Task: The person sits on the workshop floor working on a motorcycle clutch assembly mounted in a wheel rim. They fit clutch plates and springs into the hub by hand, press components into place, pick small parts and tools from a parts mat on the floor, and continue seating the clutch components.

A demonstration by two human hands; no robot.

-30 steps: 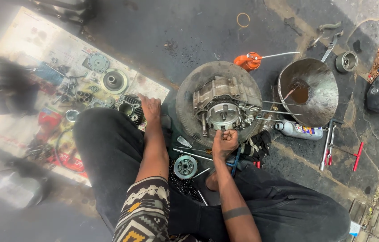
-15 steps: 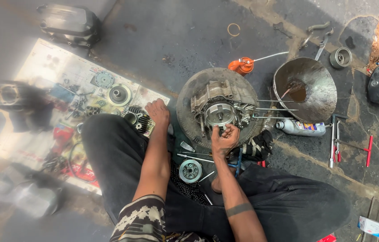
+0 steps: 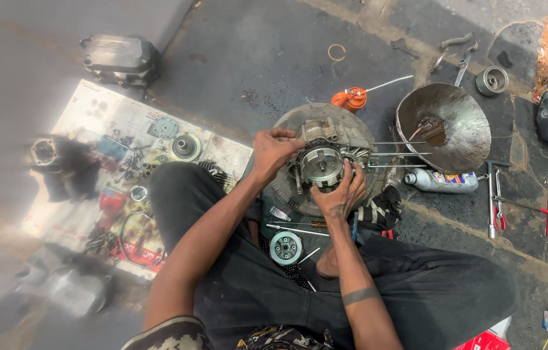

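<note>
Left of engine block (image 3: 329,162): printed sheet (image 3: 102,129) strewn with small parts. Left hand (image 3: 272,150) grips block's upper left edge, fingers curled. Block sits on round metal disc (image 3: 287,188). Right hand (image 3: 338,194) cups round clutch drum (image 3: 321,166) from below, fingers spread. Right of block: metal bowl (image 3: 465,129), plastic bottle (image 3: 442,181).

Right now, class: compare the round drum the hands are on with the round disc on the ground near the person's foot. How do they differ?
The drum sits on the engine case, both hands touching it: left hand, right hand. The disc lies loose and untouched. The drum looks larger, deep and open-faced; the disc looks smaller and flatter. Both are round grey metal parts.
</note>
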